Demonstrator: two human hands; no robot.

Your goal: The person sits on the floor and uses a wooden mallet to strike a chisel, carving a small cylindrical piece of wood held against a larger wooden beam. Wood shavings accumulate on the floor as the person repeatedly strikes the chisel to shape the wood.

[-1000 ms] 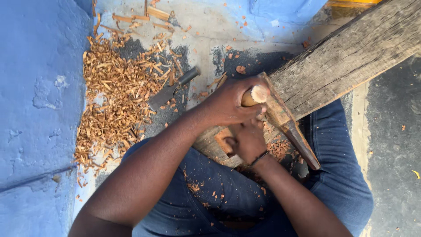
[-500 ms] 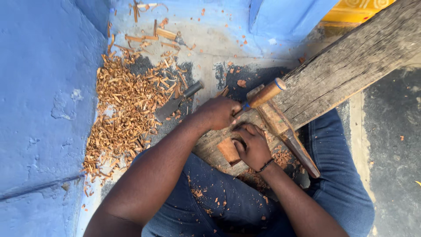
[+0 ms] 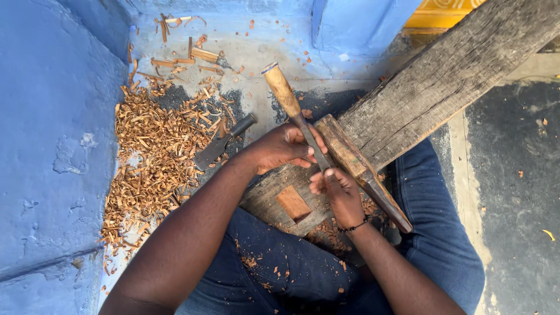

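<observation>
1. My left hand (image 3: 280, 149) is clenched around the dark metal shank of a chisel (image 3: 297, 119), just below its pale wooden handle, which tilts up and away from me toward the blue wall (image 3: 52, 116).
2. My right hand (image 3: 340, 195) sits just below the left one, its fingers (image 3: 328, 175) pressed against the lower end of the chisel blade; they look closed on it, though the tip itself is hidden beneath them.
3. The chisel stands tilted over a weathered wooden plank (image 3: 449, 81) that runs from my lap up to the upper right corner.
4. A narrower wooden piece (image 3: 356, 166) lies across the plank at an angle, just beside the blade and touching my right hand.
5. On the near end of the plank, below my left hand, I see a reddish rectangular recess (image 3: 293, 203) cut into the wood.
6. A black bracelet (image 3: 356, 224) circles my right wrist.
7. My legs in blue jeans (image 3: 274, 268) lie under the plank, sprinkled with small wood chips.
8. To my left, a thick heap of curled wood shavings (image 3: 151, 157) covers the floor (image 3: 256, 55) against the blue wall.
9. A second tool with a dark handle and flat metal blade (image 3: 224, 143) lies at the edge of that heap, near my left wrist but not touching it.
10. A few loose wooden offcuts (image 3: 201, 55) lie farther up the floor, well apart from both hands.
</observation>
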